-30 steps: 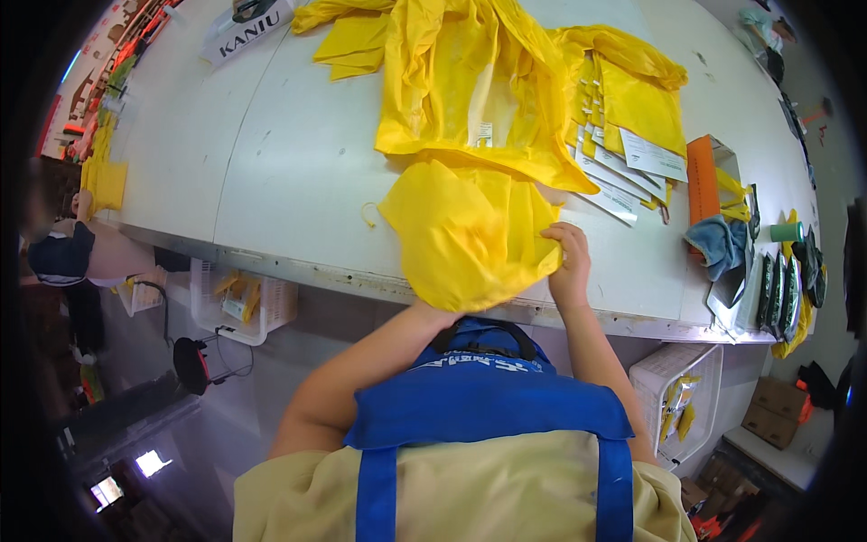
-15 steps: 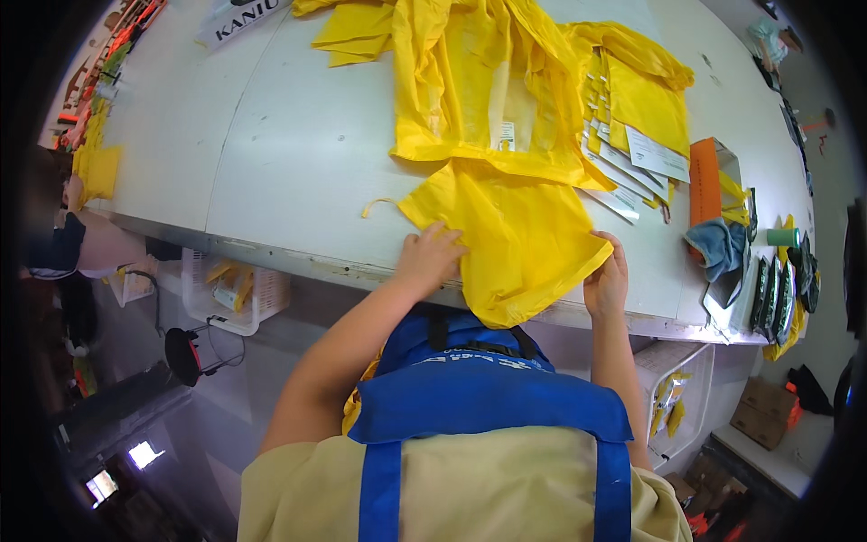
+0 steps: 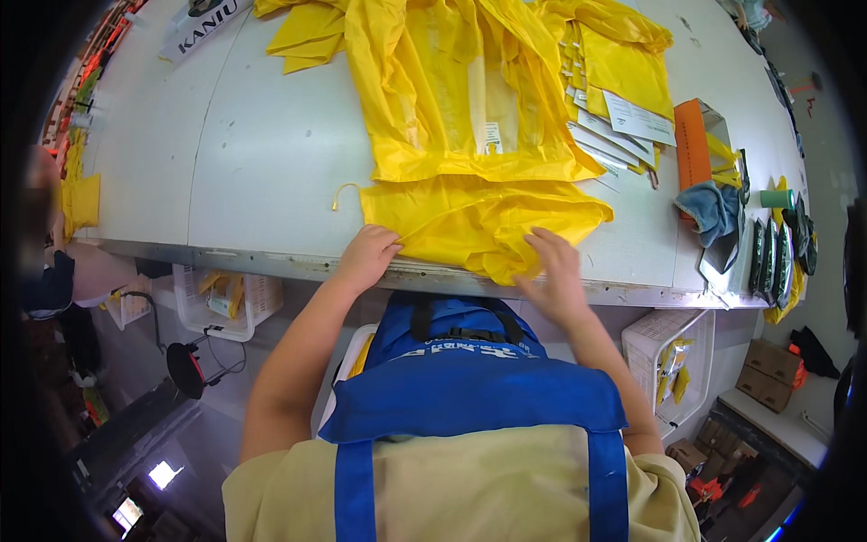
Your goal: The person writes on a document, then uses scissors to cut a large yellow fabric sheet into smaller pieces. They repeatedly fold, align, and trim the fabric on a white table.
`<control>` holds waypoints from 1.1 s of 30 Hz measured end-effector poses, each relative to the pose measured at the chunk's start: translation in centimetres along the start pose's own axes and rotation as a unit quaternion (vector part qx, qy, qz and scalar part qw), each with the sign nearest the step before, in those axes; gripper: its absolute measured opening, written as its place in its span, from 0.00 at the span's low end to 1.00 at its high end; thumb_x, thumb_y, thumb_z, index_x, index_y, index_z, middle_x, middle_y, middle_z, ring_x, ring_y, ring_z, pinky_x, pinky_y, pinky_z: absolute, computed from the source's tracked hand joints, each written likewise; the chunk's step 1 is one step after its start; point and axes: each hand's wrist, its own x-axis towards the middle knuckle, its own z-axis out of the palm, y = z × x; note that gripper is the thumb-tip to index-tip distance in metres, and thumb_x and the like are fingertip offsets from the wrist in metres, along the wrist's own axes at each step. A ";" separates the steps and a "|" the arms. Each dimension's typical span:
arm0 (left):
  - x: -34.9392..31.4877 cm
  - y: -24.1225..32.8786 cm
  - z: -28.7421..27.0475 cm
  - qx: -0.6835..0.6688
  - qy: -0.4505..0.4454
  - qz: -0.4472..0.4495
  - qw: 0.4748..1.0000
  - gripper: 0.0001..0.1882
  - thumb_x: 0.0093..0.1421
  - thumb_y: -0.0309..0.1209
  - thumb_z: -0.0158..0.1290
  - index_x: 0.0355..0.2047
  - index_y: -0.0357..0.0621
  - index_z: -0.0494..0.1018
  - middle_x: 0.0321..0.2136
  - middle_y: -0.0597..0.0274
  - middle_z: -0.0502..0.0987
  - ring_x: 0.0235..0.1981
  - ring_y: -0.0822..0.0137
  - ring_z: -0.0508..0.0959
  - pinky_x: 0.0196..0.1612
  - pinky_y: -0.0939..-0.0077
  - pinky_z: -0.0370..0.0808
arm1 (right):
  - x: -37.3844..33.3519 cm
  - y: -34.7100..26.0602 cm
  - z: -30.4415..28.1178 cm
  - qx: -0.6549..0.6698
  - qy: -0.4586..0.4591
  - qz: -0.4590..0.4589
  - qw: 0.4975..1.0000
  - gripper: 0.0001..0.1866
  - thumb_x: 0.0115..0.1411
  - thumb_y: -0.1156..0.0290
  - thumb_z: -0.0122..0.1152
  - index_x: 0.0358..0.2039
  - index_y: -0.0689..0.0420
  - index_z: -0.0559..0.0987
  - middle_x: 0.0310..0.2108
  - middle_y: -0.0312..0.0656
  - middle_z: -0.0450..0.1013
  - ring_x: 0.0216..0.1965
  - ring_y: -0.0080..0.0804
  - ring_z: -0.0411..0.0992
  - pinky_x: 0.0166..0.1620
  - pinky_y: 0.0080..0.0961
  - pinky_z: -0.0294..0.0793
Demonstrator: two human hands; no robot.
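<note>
Yellow fabric panel (image 3: 452, 203) (part of the coat or a separate piece, we can't tell) lies right at the near edge of the white worktable (image 3: 271, 163), just below the hem of a yellow raincoat (image 3: 433, 117). Its long axis runs left to right, and we've got a hand at either side. Our left hand (image 3: 368, 258) touches its near left edge, fingers close together; our right hand (image 3: 555, 275) is nearer the crumpled bit, fingers loosely spread. Can't tell if either one's pinching.

Writing-wise: bold dark letters on the white pack (image 3: 200, 29) far left, fine print on the white inserts (image 3: 639, 119), a raincoat tag (image 3: 493, 138) too tiny for us, plus white lettering on our blue apron (image 3: 479, 397).
</note>
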 end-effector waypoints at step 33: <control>9.6 3.0 0.2 0.154 -0.371 -0.106 0.910 0.14 0.54 0.35 0.43 0.35 0.49 0.77 0.39 0.56 0.77 0.43 0.53 0.75 0.44 0.56 0.71 | 2.9 10.5 -0.1 0.493 -0.183 0.337 0.781 0.28 0.47 0.79 0.58 0.51 0.56 0.66 0.56 0.40 0.61 0.47 0.28 0.68 0.47 0.21 0.71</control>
